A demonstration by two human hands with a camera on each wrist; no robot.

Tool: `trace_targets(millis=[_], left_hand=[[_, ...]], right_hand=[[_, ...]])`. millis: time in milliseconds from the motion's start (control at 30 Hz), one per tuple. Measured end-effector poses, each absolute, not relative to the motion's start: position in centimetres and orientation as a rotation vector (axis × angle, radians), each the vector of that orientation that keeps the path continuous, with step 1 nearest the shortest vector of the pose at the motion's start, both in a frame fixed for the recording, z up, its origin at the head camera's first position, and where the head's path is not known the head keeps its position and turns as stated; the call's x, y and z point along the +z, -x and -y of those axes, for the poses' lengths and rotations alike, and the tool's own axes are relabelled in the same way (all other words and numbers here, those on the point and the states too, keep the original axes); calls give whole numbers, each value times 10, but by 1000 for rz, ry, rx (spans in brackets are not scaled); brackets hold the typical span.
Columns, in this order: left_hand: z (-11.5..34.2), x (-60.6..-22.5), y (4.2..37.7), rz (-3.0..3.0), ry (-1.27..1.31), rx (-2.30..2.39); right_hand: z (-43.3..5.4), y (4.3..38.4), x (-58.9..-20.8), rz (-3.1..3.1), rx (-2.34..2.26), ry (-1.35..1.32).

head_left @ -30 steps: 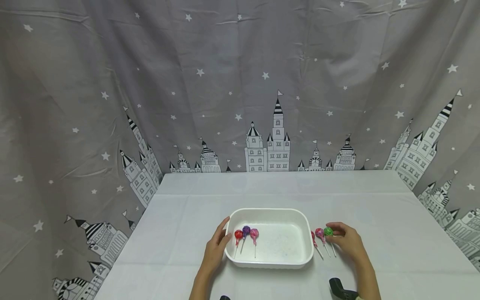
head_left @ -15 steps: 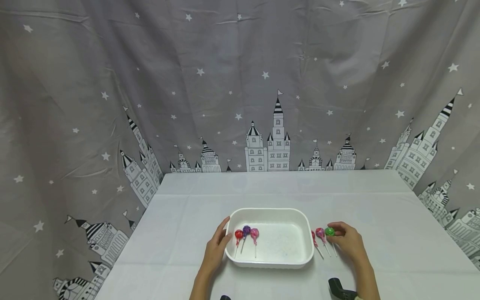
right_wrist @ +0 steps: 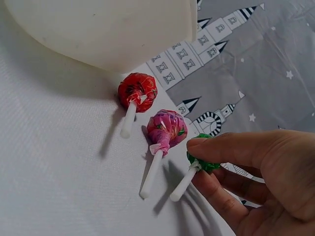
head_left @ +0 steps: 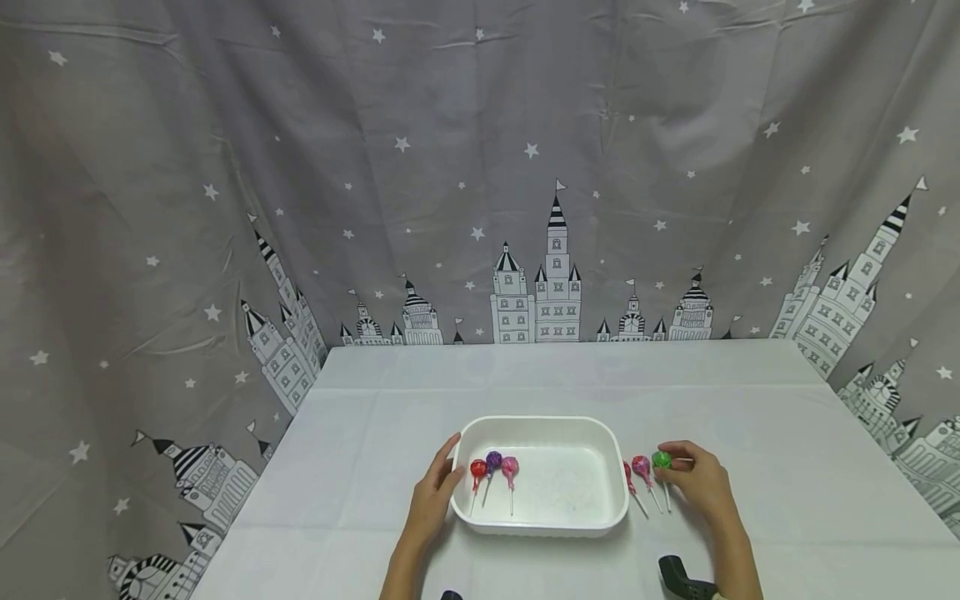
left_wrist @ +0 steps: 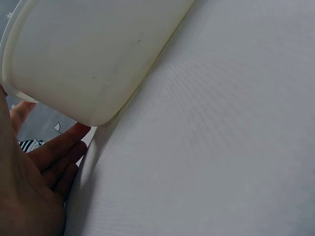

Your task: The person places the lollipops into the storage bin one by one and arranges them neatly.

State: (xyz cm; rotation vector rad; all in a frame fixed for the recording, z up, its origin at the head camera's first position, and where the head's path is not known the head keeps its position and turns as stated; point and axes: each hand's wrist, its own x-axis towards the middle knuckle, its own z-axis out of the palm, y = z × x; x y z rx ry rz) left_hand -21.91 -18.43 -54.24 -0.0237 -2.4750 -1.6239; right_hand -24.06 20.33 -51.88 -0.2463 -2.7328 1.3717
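Observation:
A white plastic tray (head_left: 570, 527) stands on the table, holding red (head_left: 478, 469), purple (head_left: 493, 460) and pink (head_left: 510, 467) lollipops in its left part. My left hand (head_left: 430, 502) holds the tray's left side, thumb over the rim and fingers along the outside. Right of the tray, my right hand (head_left: 697, 479) pinches the wrapped head of a green lollipop (right_wrist: 210, 166) between thumb and fingers, its white stick pointing toward me. Beside it lie a pink lollipop (right_wrist: 167, 129) and a red lollipop (right_wrist: 138, 92), the red one closest to the tray.
A white cloth (head_left: 555, 379) covers the table. Behind it hangs a grey curtain (head_left: 420, 92) printed with castles and stars. Dark wrist-mounted parts (head_left: 682, 579) show near the bottom edge by the right forearm.
The green lollipop has shifted slightly right with my right hand, widening its gap from the pink one; its stick has swung a little. The left hand and tray stay put.

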Motion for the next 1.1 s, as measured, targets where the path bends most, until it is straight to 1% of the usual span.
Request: trace_targets(millis=[233,533,967,1033,1100], left_hand=[[184,-542,219,2468,29,-1634],[184,-543,219,2467,26,-1634],[184,-542,219,2464,25,-1648],[184,-542,219,2463,24,-1652],[185,-542,218,2466,22,-1652]], right_hand=[[-201,240,-515,2715,1401,230],[-198,241,-514,2697,1395,144],[-191,240,-505,2693,1453,165],[-191,243,-507,2675,1446,126],[-194,252,-519,2657,1400,70]])
